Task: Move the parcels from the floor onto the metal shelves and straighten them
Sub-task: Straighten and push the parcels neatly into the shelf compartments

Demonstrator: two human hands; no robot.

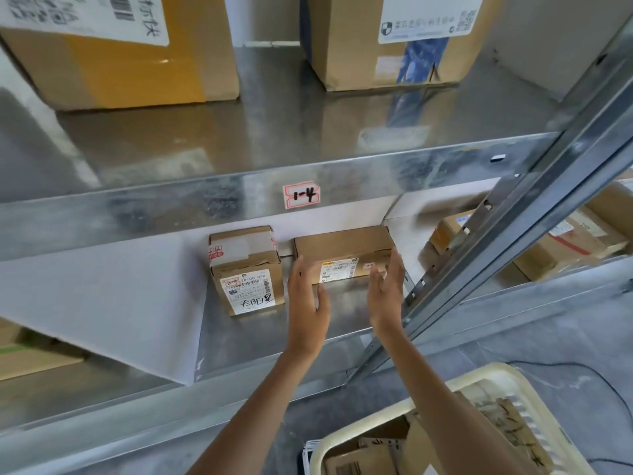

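While more parcels (pixel 363 457) wait in the floor basket (pixel 493 371), left hand (pixel 306 303) and right hand (pixel 387 296), open and apart, flank a flat parcel (pixel 342 245) on the metal shelf (pixel 246 341); work seems partly done.

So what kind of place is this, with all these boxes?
Probably a parcel depot or courier pickup point: metal shelves hold labelled cardboard parcels, a handwritten 1-4 tag marks the shelf edge, and a plastic basket holds more.

Bright, soft, even light. The upper shelf (pixel 274 132) gleams and mirrors the boxes (pixel 120 63) standing on it, with pale glare along its front lip. The lower shelf (pixel 246 341) lies in mild shade. The wide lens bends the post (pixel 513 234) and edges; fine print looks smeared.
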